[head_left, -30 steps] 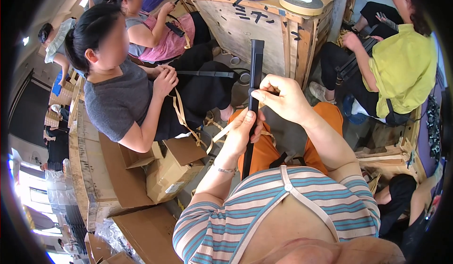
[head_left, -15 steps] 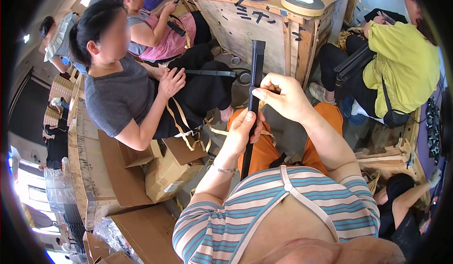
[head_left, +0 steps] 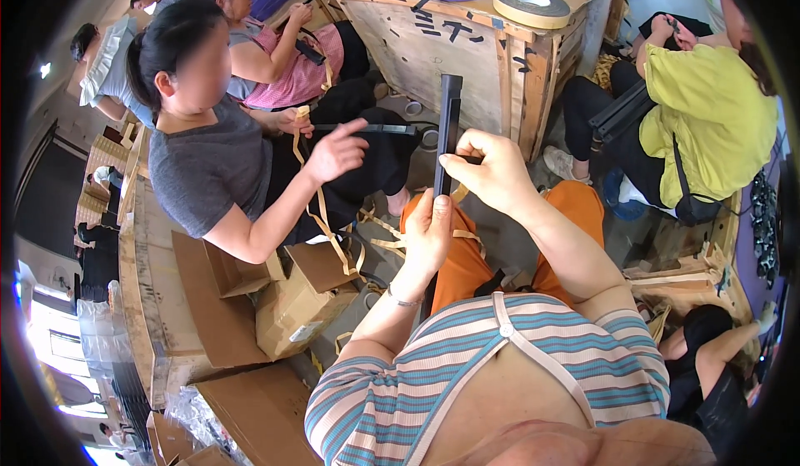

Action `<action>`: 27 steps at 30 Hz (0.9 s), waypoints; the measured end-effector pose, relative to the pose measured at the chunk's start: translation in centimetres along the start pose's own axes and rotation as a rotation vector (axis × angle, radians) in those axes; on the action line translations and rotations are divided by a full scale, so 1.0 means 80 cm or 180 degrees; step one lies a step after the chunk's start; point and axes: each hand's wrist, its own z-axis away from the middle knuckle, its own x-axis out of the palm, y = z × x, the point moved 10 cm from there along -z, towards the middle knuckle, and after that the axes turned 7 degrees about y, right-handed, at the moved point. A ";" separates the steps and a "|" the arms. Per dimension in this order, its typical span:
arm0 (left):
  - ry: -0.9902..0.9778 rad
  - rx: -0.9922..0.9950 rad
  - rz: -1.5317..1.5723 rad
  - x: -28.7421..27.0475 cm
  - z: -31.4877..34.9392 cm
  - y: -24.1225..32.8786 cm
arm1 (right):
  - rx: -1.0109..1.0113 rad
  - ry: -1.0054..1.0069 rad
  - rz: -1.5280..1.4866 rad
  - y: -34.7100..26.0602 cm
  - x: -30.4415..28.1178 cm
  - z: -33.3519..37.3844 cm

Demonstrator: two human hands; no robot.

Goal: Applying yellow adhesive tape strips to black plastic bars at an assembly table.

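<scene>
A long, slim black bar [head_left: 450, 116] points up and away from my lap. My left hand [head_left: 429, 237] is closed around its lower part, thumb lying along the face. Beside the middle of the bar, my right hand [head_left: 493, 168] is closed in a pinch, its fingertips against the bar's right side. A short dark strip shows between these fingers; its exact kind I cannot make out. Under the right hand a bit of cream-coloured strip shows near the bar. The bar's lower end is partly hidden by my left hand and wrist.
On my left a person in grey [head_left: 217, 162] holds a cream strip, a black bar across the lap. A wooden crate [head_left: 417, 58] ahead carries a large tape roll [head_left: 532, 6] and black bars. Cardboard boxes [head_left: 304, 299] stand lower left. Someone in yellow [head_left: 708, 116] sits at right.
My left hand's grip on the bar looks slightly lower. My right fingers have shifted a little left, and a dark strip now shows in them. The neighbour's hands have moved apart.
</scene>
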 end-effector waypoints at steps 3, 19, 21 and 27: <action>0.0024 -0.0300 0.0187 -0.004 -0.001 -0.006 | -0.0013 -0.0055 -0.0114 0.008 0.002 -0.001; -0.0287 -0.0258 0.1191 -0.004 -0.001 0.023 | -0.0457 -0.0678 -0.0545 -0.030 -0.008 0.019; -0.0280 -0.0354 0.1218 -0.004 0.000 0.022 | -0.0168 -0.0673 -0.0462 -0.021 -0.009 0.018; -0.0229 -0.0252 0.1014 -0.004 0.001 0.019 | -0.0399 -0.0468 -0.0427 -0.016 -0.013 0.015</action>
